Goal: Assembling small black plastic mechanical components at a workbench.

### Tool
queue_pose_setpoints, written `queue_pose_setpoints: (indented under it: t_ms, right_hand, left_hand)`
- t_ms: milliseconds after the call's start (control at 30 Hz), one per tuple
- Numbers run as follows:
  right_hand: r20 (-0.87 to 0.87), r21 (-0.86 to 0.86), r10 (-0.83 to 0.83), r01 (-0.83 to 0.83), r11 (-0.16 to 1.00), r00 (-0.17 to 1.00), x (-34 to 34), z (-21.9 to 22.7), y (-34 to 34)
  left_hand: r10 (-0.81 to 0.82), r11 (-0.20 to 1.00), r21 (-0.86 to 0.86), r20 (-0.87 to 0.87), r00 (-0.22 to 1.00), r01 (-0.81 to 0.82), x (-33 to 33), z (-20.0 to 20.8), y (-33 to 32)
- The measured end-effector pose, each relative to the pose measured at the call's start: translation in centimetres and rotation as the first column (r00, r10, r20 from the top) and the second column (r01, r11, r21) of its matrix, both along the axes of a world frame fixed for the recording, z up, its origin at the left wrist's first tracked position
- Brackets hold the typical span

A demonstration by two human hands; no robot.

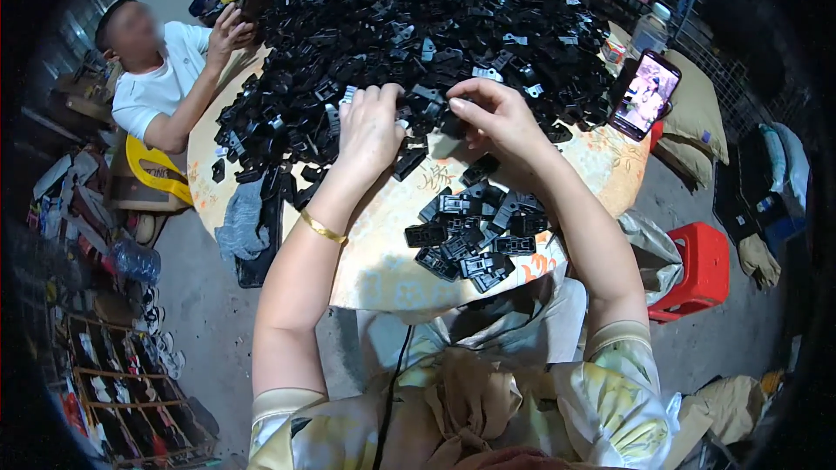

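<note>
Lap: pale yellow patterned clothing [488, 400] is seen nearest the camera, with a thin black cable [394, 383] hanging over it.
Small pile: finished-looking black plastic parts [475, 235] are laid in a loose cluster on the near edge of the counter [374, 252].
Left hand [370, 126]: fingers are curled down and pressed onto parts at the near rim of the large heap; what is pinched cannot be told. A gold bangle [322, 228] is worn at the wrist.
Right hand [496, 113]: fingers are bent, thumb and fingertips closed on a small black part [455, 122] just beside the left hand.
Large heap: black plastic parts [418, 26] are piled across most of the round counter.
Phone [644, 94]: propped at the right rim, screen lit.
Bottle [649, 30]: clear, behind the phone.
Stool [697, 270]: red, on the floor to the right.
Other person: a hand [228, 30] is held at the far left edge of the heap.
</note>
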State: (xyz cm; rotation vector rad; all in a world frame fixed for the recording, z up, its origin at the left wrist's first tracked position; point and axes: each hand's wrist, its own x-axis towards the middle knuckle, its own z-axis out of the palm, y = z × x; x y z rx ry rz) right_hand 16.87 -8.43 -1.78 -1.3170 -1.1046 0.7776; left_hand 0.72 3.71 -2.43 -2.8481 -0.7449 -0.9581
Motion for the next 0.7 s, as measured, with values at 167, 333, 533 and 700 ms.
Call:
queue_pose_setpoints:
  t_ms: [167, 333, 533, 700]
  right_hand:
    - [-0.253, 0.086, -0.005, 0.027, 0.996, 0.968, -0.1, -0.3, 0.2]
    - [-0.323, 0.067, 0.134, -0.118, 0.991, 0.937, -0.6, 0.3, -0.2]
    - [-0.417, -0.013, 0.128, -0.147, 0.989, 0.9, -0.1, 0.2, -0.2]
    - [-0.536, 0.073, 0.217, -0.212, 0.975, 0.816, 0.0, -1.3, 0.7]
  left_hand:
    - [-0.206, 0.934, -0.252, 0.195, 0.959, 0.252, 0.5, 0.6, -1.0]
    - [-0.19, 0.517, -0.66, 0.532, 0.825, 0.545, 1.0, 0.5, -2.1]
    - [-0.013, 0.172, -0.701, 0.7, 0.714, 0.692, 0.9, 0.2, -1.8]
    - [-0.034, 0.277, -0.714, 0.662, 0.749, 0.643, 0.6, 0.9, -1.9]
